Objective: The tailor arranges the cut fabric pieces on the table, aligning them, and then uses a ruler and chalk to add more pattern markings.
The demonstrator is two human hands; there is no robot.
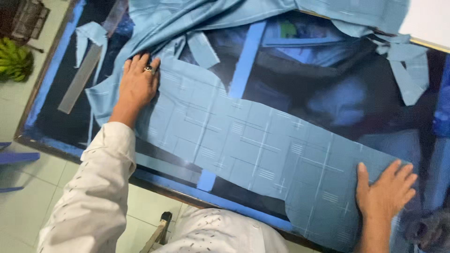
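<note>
nearest the camera is the person's own white speckled shirt (220,232), its left sleeve (93,187) running up from the bottom edge. just beyond it comes the near edge of the worktop (56,105), a dark glossy surface with bright blue bands along its border and across it, set aslant in the view.

on that surface lies a long cut piece of pale blue cloth (243,140) with a faint check of white lines, spread flat from upper left to lower right; its lower right end hangs past the near edge. the right hand (385,189) lies palm down on that end, fingers spread, its grip released — pressing, not grasping. the left hand (138,84), a ring (149,70) on one finger, lies flat on the other end in the same way, grip released, fingers pointing toward a heap of bunched blue fabric (197,18) of the same pattern at the far side.

left of the left hand a flat grey metal ruler (82,77) rests on the worktop, partly under loose strips of the cloth. more offcuts (408,65) trail at the far right.

the room around it — pale floor tiles (23,206) at the left, a blue stool (14,159) at the edge of view, and a bunch of green bananas (14,61) on the floor farther back.
</note>
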